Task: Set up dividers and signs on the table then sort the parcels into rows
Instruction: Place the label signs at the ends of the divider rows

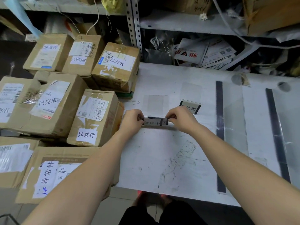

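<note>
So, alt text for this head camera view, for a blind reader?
The left hand and right hand pinch the ends of a small sign on a white table. Another sign and two clear dividers sit to its right, labelled cardboard parcels to its left.

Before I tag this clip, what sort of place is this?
Likely a courier sorting room or parcel depot: taped cardboard parcels with barcode labels stacked left of the white table, metal shelving behind holding courier mailers, and the left hand and right hand pinching a sign holder on it.
</note>
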`<state>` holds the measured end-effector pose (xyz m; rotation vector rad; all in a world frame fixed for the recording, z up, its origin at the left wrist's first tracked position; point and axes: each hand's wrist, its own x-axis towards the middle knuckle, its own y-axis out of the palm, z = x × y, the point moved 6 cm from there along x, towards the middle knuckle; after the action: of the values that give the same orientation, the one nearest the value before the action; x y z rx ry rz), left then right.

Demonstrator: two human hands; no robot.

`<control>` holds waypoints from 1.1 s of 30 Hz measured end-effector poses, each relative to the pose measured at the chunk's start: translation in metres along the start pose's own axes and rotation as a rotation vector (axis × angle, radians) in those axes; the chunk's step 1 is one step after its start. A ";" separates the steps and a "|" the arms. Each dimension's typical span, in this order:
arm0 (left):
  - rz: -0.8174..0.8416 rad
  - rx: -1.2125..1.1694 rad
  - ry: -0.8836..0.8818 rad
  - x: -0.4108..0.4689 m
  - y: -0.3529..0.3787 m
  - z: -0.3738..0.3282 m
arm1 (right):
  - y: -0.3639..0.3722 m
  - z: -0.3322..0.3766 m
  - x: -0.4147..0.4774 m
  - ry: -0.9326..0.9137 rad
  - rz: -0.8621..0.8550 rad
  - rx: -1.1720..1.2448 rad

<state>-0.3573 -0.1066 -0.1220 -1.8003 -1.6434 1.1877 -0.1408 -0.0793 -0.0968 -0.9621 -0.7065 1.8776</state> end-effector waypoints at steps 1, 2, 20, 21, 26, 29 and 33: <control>-0.002 -0.001 -0.008 0.000 0.000 0.000 | -0.002 -0.001 -0.001 0.003 -0.006 0.009; -0.003 -0.006 -0.018 0.000 -0.001 0.001 | -0.003 -0.001 -0.001 0.006 -0.012 0.020; -0.188 -0.210 0.020 -0.017 -0.061 -0.035 | -0.054 0.012 -0.014 -0.014 -0.230 0.261; -0.202 -0.220 0.037 -0.019 -0.067 -0.036 | -0.060 0.014 -0.015 -0.027 -0.249 0.265; -0.253 -0.216 0.101 -0.025 -0.095 -0.051 | -0.088 0.024 -0.019 -0.079 -0.331 0.252; -0.305 -0.204 0.117 -0.033 -0.107 -0.062 | -0.106 0.027 -0.023 -0.102 -0.386 0.222; -0.361 -0.207 0.141 -0.043 -0.121 -0.074 | -0.128 0.028 -0.035 -0.123 -0.441 0.207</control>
<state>-0.3648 -0.1057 0.0259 -1.5679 -1.9589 0.7400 -0.0961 -0.0553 0.0291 -0.5109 -0.7135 1.5872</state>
